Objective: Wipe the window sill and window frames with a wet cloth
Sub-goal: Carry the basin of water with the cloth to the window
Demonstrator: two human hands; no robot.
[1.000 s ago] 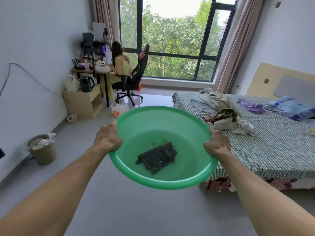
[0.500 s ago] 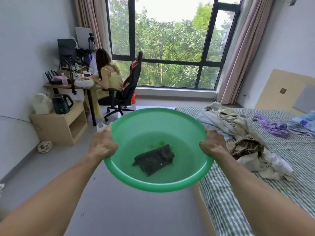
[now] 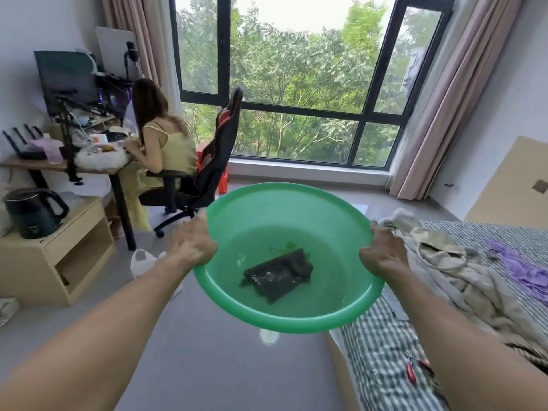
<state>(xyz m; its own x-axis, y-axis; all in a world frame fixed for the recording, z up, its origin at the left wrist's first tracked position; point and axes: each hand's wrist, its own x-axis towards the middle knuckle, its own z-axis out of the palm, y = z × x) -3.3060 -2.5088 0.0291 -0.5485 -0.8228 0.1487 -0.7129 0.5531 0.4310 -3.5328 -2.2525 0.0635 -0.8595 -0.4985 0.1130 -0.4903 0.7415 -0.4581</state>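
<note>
Carrying the round green plastic basin (image 3: 341, 317) by its rim, you hold it out in front of you at arm's length, one hand on each side. Your left hand (image 3: 192, 244) has its fingers curled over the left edge, and your right hand (image 3: 382, 253) grips the right edge the same way. One dark folded wet cloth (image 3: 278, 274) lies in shallow water at the bottom of the basin, a little right of centre.

Compared with half a second ago, you stand nearer the window: the black metal window frame (image 3: 299, 109) and the pale window sill (image 3: 308, 170) beneath it now loom much larger and sit higher in view, and the striped bed (image 3: 385, 345) has slid closer along your right side. The basin and your grip on it look the same as before.

Counting what shows: two hands, one basin, one cloth, one seated person in a yellow top (image 3: 166, 143) on one black and red swivel chair (image 3: 213, 161) at one wooden desk (image 3: 59, 167), one black electric kettle (image 3: 32, 212) on one low beige cabinet (image 3: 56, 259), and two pinkish curtains (image 3: 444, 114), one at each side of the window.
</note>
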